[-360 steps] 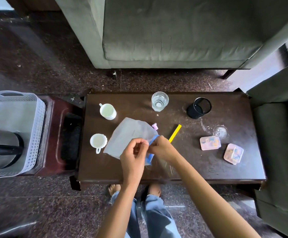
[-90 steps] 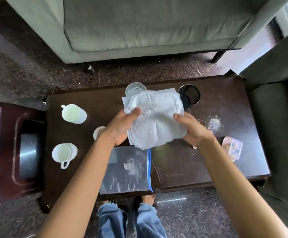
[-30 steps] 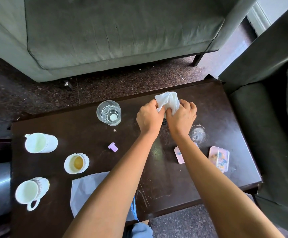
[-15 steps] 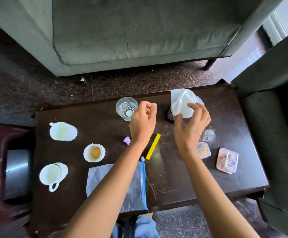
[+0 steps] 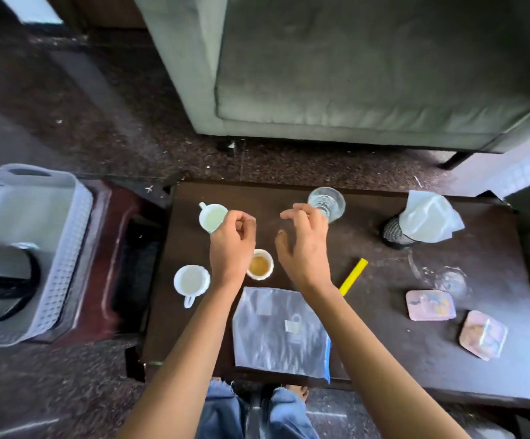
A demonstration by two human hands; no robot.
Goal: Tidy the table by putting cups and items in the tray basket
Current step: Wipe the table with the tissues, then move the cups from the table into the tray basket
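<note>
Both hands hover empty over the dark wooden table (image 5: 384,359): left hand (image 5: 232,245) loosely curled beside the white handled cup (image 5: 212,217), right hand (image 5: 305,245) spread wide. Lift that cup upright (contents unclear) toward the grey perforated tray basket (image 5: 80,248) at far left.

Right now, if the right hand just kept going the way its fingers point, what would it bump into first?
Probably the clear drinking glass. The right hand hovers open, its fingers aimed up the table toward the far edge, and the glass stands just past them. How high the hand is above the table is unclear, so it might pass over the rim.
</note>
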